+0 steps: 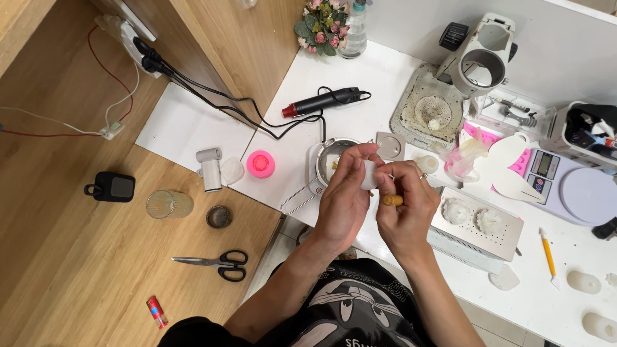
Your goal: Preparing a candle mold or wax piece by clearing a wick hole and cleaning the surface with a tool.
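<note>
Item in hand: a small white wax-like piece, which I see pinched between both hands above the near edge of the white surface, just in front of a small metal pot. My left hand has its fingers closed around the piece, seemingly to steady it; my right hand meets it from the other side, fingers curled on a short wooden-handled tool, probably for working the piece. Nearby right: a metal block carrying two white flower shapes. Behind: a black heat gun, cord trailing left. On the wooden surface at left: scissors, a pink round mould, a red lighter.
</note>
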